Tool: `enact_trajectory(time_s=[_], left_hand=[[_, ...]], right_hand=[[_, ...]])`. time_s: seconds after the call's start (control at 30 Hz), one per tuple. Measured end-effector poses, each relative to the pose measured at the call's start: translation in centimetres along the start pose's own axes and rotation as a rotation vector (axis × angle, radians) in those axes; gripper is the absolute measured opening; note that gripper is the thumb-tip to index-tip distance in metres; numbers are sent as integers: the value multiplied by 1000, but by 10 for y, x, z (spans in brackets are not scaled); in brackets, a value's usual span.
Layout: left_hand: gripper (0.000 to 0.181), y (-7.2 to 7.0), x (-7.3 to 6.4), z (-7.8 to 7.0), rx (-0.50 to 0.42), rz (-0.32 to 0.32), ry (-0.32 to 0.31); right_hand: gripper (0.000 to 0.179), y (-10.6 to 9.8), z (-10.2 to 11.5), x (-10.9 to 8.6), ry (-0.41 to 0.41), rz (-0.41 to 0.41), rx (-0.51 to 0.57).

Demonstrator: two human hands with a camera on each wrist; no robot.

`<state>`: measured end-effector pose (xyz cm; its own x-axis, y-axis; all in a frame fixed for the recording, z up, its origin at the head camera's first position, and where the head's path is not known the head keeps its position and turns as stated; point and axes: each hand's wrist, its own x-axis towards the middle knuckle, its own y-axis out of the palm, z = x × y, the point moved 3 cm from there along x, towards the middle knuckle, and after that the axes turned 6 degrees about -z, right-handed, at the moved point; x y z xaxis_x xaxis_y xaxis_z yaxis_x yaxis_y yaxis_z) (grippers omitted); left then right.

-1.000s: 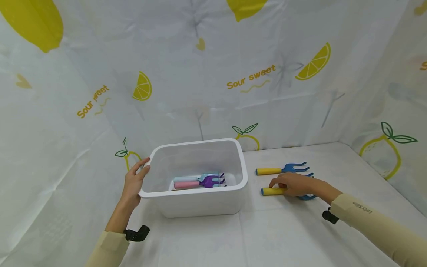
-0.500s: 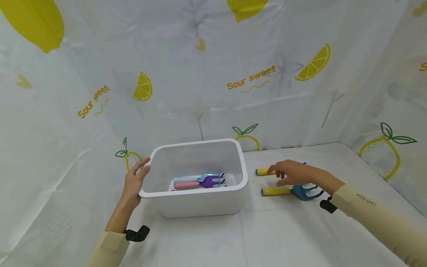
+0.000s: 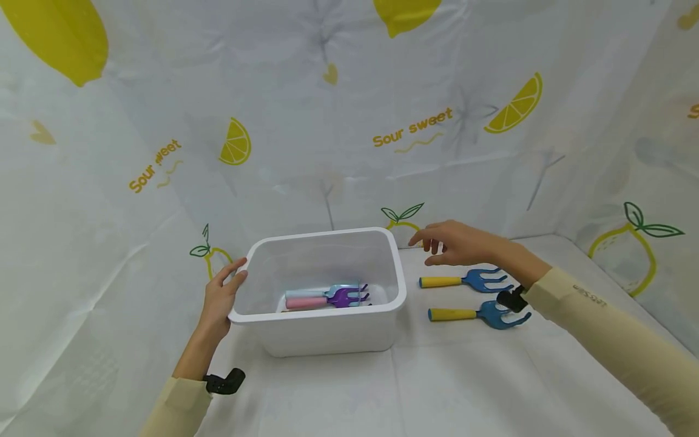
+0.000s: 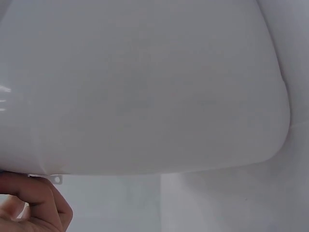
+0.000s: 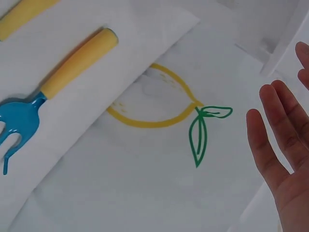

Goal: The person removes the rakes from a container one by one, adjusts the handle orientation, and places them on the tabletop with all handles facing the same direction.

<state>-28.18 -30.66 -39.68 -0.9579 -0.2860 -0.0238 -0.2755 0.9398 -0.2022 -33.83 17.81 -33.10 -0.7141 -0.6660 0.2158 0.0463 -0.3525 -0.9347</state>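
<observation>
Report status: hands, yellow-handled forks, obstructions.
Left hand on the white bin's rim. Right hand empty, right of the bin. Far fork and near fork on the table, outside the bin. Bin's wall stands between them and the purple fork inside.

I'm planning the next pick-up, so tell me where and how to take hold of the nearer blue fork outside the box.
I'd take the nearer fork mid-way along its yellow handle, from above and the near side. The handle is straight and points toward the white box; the pronged blue head points away, and the other fork lies beyond.
</observation>
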Motion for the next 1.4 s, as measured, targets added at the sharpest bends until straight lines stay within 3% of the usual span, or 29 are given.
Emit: enact_trajectory(time_s=[0.4,0.83,1.17,1.4], left_hand=[[53,0,0,-4,-3,5,10],[52,0,0,-3,-19,-8,12],[51,1,1,-2,-21,-16,15],[50,2,4,0,-22,-10,7]], right_hand=[[38,-23,35,39,-94,-17,1],[36,-28,81,94,-207,18,-10],[37,-17,121,135,-271,80,-2],[36,12,138,167,-335,107,44]])
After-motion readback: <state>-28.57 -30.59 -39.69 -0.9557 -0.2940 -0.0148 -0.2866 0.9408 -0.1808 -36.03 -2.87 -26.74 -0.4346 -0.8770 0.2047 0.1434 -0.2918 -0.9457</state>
